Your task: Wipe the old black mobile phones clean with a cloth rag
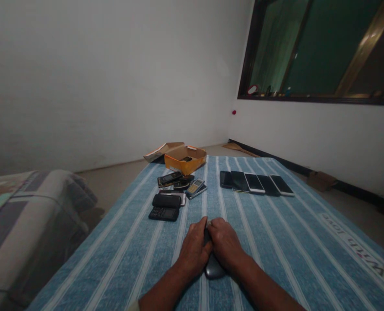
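Close in front of me, both hands are closed around a dark rounded mobile phone [214, 268] resting on or just over the striped cloth. My left hand [195, 247] grips its left side, thumb across the top. My right hand [226, 242] wraps the right side, and the fingers of both meet at the far end. Much of the phone is hidden under them. Beyond to the left lie several old mobile phones, among them a black keypad phone [163, 214], a black phone [166, 200] and a silver keypad phone [195, 187].
A blue striped cloth [133, 255] covers the table. At its far end stands an open yellow box [179, 164] with its lid [161, 151] beside it. Several smartphones [255, 183] lie in a row at the right. A covered bed or seat [49, 216] is on the left.
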A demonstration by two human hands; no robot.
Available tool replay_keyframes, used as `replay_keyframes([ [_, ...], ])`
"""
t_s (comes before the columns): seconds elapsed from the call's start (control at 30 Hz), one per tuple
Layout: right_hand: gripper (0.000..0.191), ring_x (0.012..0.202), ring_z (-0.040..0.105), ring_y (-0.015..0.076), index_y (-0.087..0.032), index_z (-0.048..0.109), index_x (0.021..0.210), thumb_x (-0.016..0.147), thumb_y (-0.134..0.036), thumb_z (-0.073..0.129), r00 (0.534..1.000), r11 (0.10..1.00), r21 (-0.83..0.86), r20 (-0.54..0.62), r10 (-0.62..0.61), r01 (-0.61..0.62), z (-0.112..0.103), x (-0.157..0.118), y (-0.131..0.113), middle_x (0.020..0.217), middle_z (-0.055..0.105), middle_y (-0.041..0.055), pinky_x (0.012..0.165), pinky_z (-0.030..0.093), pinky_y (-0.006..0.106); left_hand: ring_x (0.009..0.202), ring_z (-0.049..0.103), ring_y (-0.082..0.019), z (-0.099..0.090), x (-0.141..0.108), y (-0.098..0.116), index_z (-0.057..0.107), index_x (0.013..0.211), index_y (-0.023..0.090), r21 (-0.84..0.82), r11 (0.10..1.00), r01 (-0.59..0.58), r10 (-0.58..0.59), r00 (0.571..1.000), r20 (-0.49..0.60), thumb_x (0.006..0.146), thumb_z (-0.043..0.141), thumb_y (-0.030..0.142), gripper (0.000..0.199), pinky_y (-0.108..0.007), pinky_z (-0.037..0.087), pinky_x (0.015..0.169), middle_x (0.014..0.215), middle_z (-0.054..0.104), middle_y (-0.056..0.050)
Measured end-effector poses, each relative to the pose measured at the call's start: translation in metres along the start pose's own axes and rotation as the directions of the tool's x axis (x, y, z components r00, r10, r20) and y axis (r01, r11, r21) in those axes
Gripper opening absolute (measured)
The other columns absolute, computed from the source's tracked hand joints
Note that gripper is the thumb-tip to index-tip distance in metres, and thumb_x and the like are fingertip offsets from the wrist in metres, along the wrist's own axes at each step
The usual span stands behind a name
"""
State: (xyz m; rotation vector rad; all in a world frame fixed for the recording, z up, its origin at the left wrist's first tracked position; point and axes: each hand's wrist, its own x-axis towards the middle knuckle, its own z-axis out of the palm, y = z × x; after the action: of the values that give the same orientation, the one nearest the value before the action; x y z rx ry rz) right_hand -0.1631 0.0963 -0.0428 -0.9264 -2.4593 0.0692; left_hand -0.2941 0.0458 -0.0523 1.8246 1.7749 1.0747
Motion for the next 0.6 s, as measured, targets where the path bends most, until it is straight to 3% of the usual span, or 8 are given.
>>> replay_keyframes([
  [0.43,0.017,0.083,0.055,0.0204,-0.018,0.067,0.087,0.087,-0.007,0.054,0.997,0.997,-0.001,-0.002,-0.072,0.072,-0.0021,-0.0066,-0.0016,0.084,0.064,0.0051,0.072,0.041,0.031,0.115,0.054,-0.031,-0.0019,0.0006,0.0018,0.045,0.138,0.011,0.038,0.999,-0.012,0.011,1.000,0.019,0.079,0.053,0.022,0.060,-0.049,0.045,0.099,0.121,0.059,-0.017],
  [0.6,0.020,0.085,0.057,0.0220,-0.017,0.068,0.089,0.087,-0.005,0.053,1.000,1.000,-0.014,0.012,0.008,-0.007,-0.0020,-0.0042,-0.0002,0.086,0.065,0.0064,0.072,0.042,0.032,0.113,0.055,-0.030,-0.0040,-0.0005,0.0050,0.043,0.139,0.010,0.056,0.998,0.001,-0.002,1.000,0.022,0.079,0.053,0.022,0.062,-0.048,0.045,0.099,0.120,0.059,-0.017],
])
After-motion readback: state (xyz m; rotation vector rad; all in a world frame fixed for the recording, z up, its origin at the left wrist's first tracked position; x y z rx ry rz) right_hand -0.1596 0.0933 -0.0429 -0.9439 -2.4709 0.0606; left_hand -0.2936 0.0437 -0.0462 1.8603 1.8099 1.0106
